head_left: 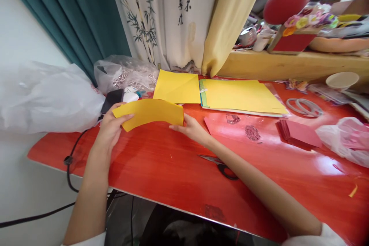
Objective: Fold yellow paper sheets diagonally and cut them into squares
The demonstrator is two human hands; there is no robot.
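Observation:
A strip of yellow paper [150,112] is stretched between my two hands, bowed upward in the middle, above the red table [161,165]. My left hand [113,125] pinches its left end, thumb on the near face. At the other end, my right hand [188,126] grips the paper between thumb and fingers. Scissors with black handles [223,167] lie on the table, partly under my right forearm. Behind the strip rests a yellow sheet [177,86], and right of it a stack of yellow paper [242,96].
A white plastic bag [49,98] and a dark phone [113,100] are at the left, with a black cable [69,173] over the edge. Red paper pieces [300,132], clear tubing rings [304,107] and another plastic bag [347,138] lie right. Curtains [184,19] hang behind.

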